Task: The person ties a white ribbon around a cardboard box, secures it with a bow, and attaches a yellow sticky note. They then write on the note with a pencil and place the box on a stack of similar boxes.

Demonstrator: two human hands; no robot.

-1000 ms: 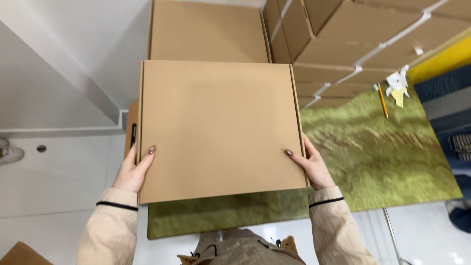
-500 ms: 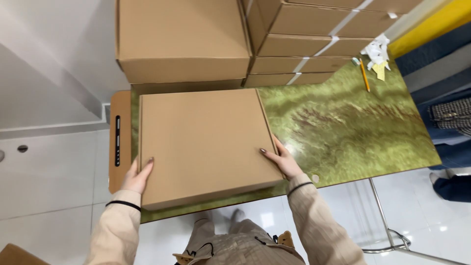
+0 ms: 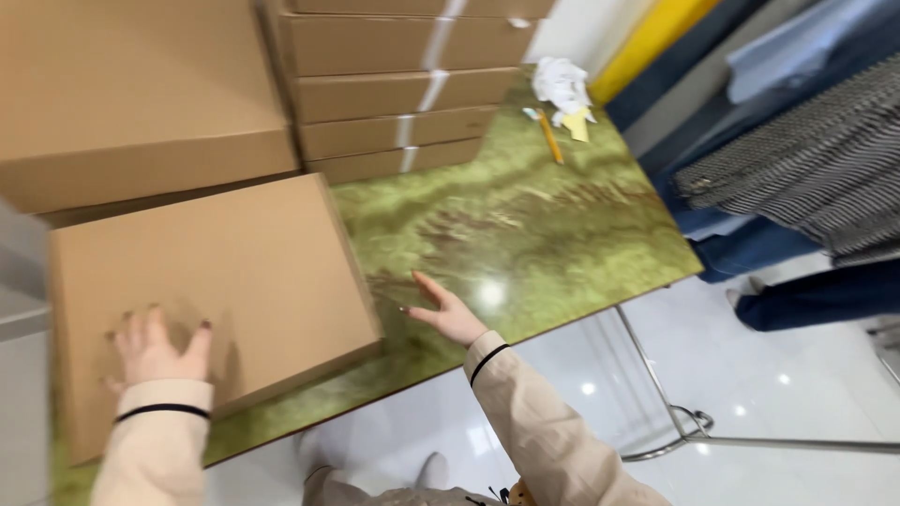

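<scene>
The green marbled table [image 3: 525, 234] spreads out ahead of both hands and to the right of them, glossy, with a bright glare spot just beyond the right hand. On its far side, well ahead of the hands, stands a stack of flat cardboard boxes [image 3: 394, 94] bound with pale strapping, and to the left of that stack a large cardboard box [image 3: 131, 94] sits raised, straight ahead of the left hand. All of these boxes are shut, so their contents cannot be seen.

The flat cardboard box [image 3: 216, 290] lies on the table's near left part, lid closed, its near edge overhanging towards the person. The left hand [image 3: 155, 347] lies flat on its lid near the near-left corner, palm down, fingers spread and gripping nothing. The right hand [image 3: 448, 314] is off the box, just to the right of its near-right corner, hovering above the table with palm open and fingers stretched, holding nothing.

Far beyond the right hand, near the table's back edge, lie crumpled white paper [image 3: 561, 82] and an orange pencil [image 3: 550, 137] close together.
</scene>
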